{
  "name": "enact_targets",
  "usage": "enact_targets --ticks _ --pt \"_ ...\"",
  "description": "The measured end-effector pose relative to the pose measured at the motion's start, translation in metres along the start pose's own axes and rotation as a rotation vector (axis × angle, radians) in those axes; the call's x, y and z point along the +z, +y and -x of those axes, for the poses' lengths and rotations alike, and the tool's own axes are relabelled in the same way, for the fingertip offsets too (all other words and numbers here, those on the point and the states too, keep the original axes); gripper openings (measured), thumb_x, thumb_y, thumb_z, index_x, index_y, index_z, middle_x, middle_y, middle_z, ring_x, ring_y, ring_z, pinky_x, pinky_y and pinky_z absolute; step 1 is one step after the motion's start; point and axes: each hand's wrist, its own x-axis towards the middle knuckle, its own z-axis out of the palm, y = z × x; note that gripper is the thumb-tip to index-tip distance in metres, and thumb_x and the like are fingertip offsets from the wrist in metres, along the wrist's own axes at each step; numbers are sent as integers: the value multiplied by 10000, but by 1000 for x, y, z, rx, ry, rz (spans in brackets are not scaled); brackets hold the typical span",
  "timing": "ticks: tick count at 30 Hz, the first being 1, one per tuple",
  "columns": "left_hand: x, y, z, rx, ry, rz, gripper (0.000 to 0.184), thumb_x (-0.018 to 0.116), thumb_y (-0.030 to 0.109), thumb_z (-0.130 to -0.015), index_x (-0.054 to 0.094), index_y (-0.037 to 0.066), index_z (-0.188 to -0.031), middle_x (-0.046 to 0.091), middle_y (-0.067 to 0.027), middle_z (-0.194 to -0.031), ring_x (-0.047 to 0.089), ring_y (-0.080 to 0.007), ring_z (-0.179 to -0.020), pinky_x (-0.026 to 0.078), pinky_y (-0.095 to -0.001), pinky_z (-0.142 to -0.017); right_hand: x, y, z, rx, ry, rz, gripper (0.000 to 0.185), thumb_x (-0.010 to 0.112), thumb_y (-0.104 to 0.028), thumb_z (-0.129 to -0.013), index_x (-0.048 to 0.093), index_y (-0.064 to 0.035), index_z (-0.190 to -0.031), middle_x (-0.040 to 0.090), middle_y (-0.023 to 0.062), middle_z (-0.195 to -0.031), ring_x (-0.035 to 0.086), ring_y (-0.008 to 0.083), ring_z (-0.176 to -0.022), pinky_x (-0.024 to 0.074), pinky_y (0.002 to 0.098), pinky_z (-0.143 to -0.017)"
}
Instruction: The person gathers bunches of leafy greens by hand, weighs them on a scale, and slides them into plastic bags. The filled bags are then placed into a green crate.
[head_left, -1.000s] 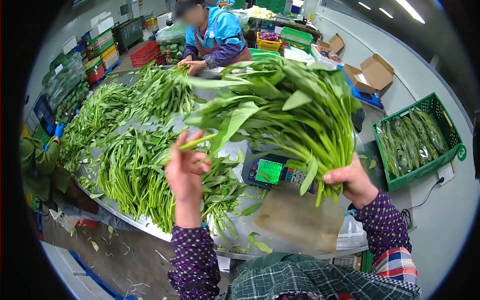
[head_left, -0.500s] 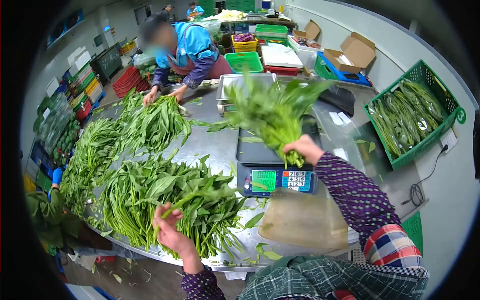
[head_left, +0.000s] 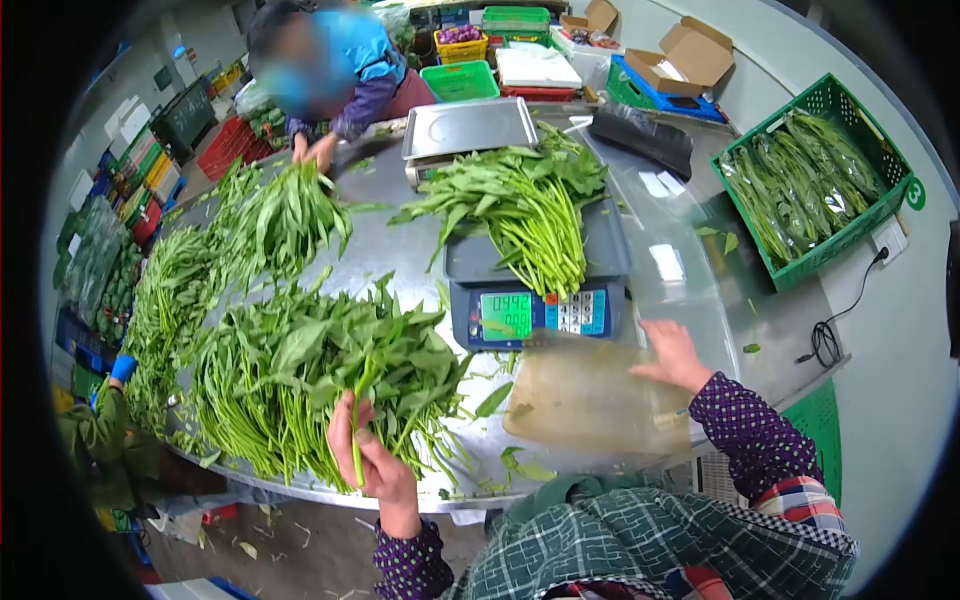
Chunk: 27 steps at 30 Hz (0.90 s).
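A bunch of leafy green stems (head_left: pixel 545 225) lies on the digital scale (head_left: pixel 535 312), whose display seems to read 0.442. My right hand (head_left: pixel 675 357) is off the bunch, fingers apart, above the right end of a clear plastic sheet (head_left: pixel 600 400). Between the fingers of my left hand (head_left: pixel 375 455) is a leafy green stem (head_left: pixel 361 410), held upright. That hand is at the front of a big heap of the same greens (head_left: pixel 270 370), and its leaves overlap the heap, so where the stem's top ends is hard to see.
Across the table (head_left: pixel 385 250) a co-worker in blue (head_left: pixel 365 60) handles another pile of greens (head_left: pixel 285 215). A second scale (head_left: pixel 470 130) stands behind mine. At right is a green crate (head_left: pixel 800 260) of bagged greens, with a cable (head_left: pixel 825 340) below. A blue-gloved hand (head_left: pixel 122 369) shows at left.
My right hand has set the bunch down on the scale, let go and drawn back toward me. The display has gone from 0.000 to about 0.442. My left hand still holds its stem, now more upright.
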Motion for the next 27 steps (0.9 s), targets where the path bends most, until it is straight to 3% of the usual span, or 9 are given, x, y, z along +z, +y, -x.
enact_targets --ticks 2,5,7,12,18,19,21,25,27 --pt "9 8 -2 94 -58 -56 323 394 59 -963 486 -75 -1242 534 -231 -1230 584 -301 -1078 530 -396 -880 17 13 36 2 -134 126 578 734 -385 -738 587 -18 -1160 640 178 -1013 609 346 -936 480 420 -822" --pt "20 13 -2 237 -113 -84 315 433 22 -933 484 -85 -1224 523 -257 -1230 559 -355 -1126 508 -421 -932 3 18 54 70 -138 -243 302 705 -234 -791 653 -17 -993 648 153 -873 633 293 -855 499 397 -761" --pt "23 15 0 358 -195 -176 319 441 -25 -917 477 -89 -1228 499 -246 -1260 533 -356 -1170 492 -434 -965 -61 6 58 157 198 -637 120 667 -109 -825 661 3 -866 637 98 -763 636 193 -754 506 321 -691" --pt "31 7 24 420 -308 -309 408 599 -79 -757 535 -80 -1160 531 -268 -1213 565 -400 -1091 499 -419 -908 -80 62 86 553 565 -1047 134 574 -56 -902 616 28 -997 629 23 -790 595 101 -707 497 251 -674" --pt "37 -8 57 416 -483 -324 402 609 -59 -764 537 -56 -1160 518 -246 -1241 535 -396 -1127 476 -424 -933 29 132 130 793 584 -821 251 642 -95 -865 577 55 -1056 627 46 -859 597 146 -780 501 270 -755" --pt "35 -18 68 376 -623 -362 375 616 -33 -766 549 -46 -1135 530 -231 -1222 540 -388 -1106 480 -424 -917 15 121 122 784 601 -812 251 642 -95 -865 577 55 -1056 627 46 -859 597 146 -780 501 270 -755" --pt "27 -39 92 287 -875 -425 354 620 23 -756 566 -35 -1102 545 -209 -1212 550 -368 -1075 489 -423 -885 -31 58 90 416 843 -128 303 671 -109 -843 573 58 -1076 627 71 -895 601 161 -825 496 280 -798" --pt "24 -58 125 284 -1228 -451 426 612 51 -660 570 -18 -1078 562 -175 -1194 563 -331 -1038 497 -387 -865 -65 -9 -8 317 385 -920 301 695 -133 -832 598 45 -1054 640 128 -902 634 172 -801 515 286 -730" --pt "37 -47 120 285 -1323 -421 417 607 57 -656 570 -7 -1066 575 -158 -1161 570 -308 -1021 501 -370 -849 -67 -38 -72 190 367 -969 312 700 -206 -834 612 47 -995 656 128 -854 649 165 -755 505 281 -648"
